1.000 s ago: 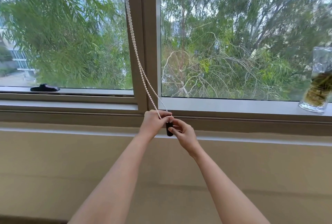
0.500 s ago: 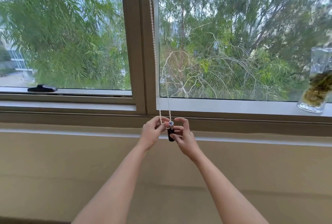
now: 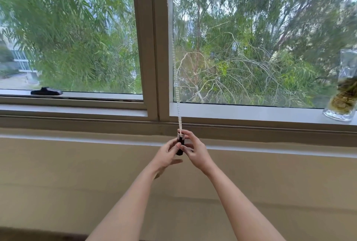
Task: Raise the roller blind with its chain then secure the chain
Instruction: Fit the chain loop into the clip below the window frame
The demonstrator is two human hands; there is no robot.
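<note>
A white bead chain (image 3: 176, 90) hangs straight down in front of the window mullion (image 3: 152, 47) to a small black chain holder (image 3: 180, 151) on the wall just under the sill. My left hand (image 3: 166, 155) pinches the holder from the left with thumb and forefinger, its other fingers spread. From the right, my right hand (image 3: 197, 152) grips the holder, its forefinger on the chain's lowest beads at the holder's top. The roller blind itself is out of view above the frame.
A glass vase (image 3: 345, 94) with plant matter stands on the sill (image 3: 251, 111) at the far right. A black window handle (image 3: 46, 91) lies on the left pane's lower frame. A beige wall (image 3: 77, 173) runs below the sill.
The chain swung from a slant on the left to hanging vertical and taut. Both hands dropped slightly and closed onto the black holder.
</note>
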